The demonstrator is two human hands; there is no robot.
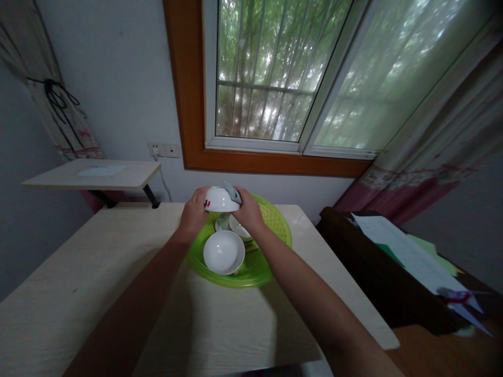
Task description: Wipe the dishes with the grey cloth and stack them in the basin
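My left hand [193, 213] grips the left side of a white bowl [220, 200] with red markings, held bottom up above a green plastic basket [275, 222]. My right hand [248, 212] presses a small grey cloth [232, 192] against the bowl's right side. Inside the basket another white bowl [223, 252] lies open side up at the near edge. Behind it more white dishes [237, 228] are partly hidden by my hands.
The basket sits on a pale wooden table [98, 267] below a window [275, 78]. A dark cabinet [365, 262] with papers [408, 251] stands at the right. A small folding shelf [94, 175] sticks out from the wall at the left.
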